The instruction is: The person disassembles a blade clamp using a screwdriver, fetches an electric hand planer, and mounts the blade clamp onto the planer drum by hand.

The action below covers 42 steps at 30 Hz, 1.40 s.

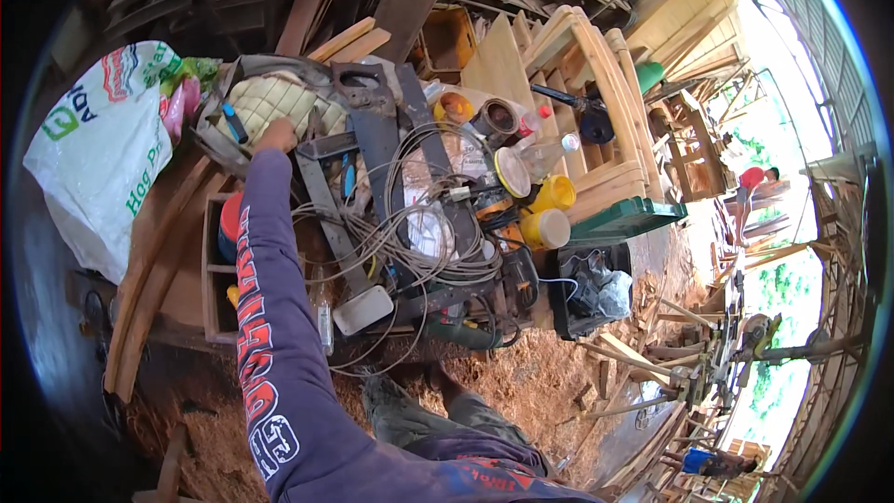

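At the near edge of cream quilted cloth (270,98), touching it with the left hand (277,135); fingertips hidden, so cannot tell whether grasping, clenched or released. Around that cloth, a slack grey bag (279,62), with a blue-handled tool (235,123) just left of the hand. Farther left, a bulging white sack (107,158), contents hidden, with a pink packet (177,112) between sack and bag. Back from the hand toward the body, a divided wooden box (212,270) holding a red-topped jar (231,216) and something yellow (233,295), partly covered by the sleeve (265,261). Well right of the hand, an open brown jar (495,118), a clear bottle (548,156), two yellow tubs (545,228) and, farther still, a black bin (564,312) filled with crumpled clear plastic (601,293). In the way between hand and tubs: a metal frame (328,205) near the hand, a saw (363,91) beyond it, and grey cable (424,267) looped in a loose tangle.
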Each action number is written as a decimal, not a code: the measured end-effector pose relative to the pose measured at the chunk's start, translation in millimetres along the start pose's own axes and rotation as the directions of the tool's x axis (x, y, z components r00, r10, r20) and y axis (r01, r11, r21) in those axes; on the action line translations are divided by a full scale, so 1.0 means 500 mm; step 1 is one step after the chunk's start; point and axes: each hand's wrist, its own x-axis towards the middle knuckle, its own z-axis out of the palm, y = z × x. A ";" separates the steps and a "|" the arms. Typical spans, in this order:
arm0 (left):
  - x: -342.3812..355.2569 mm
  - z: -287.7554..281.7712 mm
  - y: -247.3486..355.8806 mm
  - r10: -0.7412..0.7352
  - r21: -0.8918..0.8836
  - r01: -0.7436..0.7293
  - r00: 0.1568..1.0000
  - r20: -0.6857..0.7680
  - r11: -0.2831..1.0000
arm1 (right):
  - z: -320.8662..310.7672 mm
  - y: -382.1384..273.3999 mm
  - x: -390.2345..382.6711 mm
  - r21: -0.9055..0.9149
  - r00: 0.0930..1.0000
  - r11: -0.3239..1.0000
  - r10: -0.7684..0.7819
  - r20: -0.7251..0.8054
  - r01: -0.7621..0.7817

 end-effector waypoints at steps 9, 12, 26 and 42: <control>-0.021 0.063 0.098 -0.272 -0.254 0.216 0.939 -0.210 0.943 | 0.053 0.086 -0.044 0.139 0.994 0.985 0.110 -0.023 -0.106; -0.018 -0.125 -0.106 0.027 -0.003 -0.029 0.964 -0.264 1.000 | 0.073 0.132 0.012 0.197 0.997 0.980 -0.014 0.078 -0.001; -0.235 -0.417 0.257 0.186 -0.076 -0.337 0.678 -0.711 0.939 | 0.088 0.217 -0.036 -0.111 0.929 0.989 -0.131 -0.346 0.098; -1.162 -0.055 1.197 0.492 -0.904 0.399 0.763 0.420 0.155 | -0.286 -0.273 -0.128 0.371 0.401 0.196 -0.663 -0.631 0.908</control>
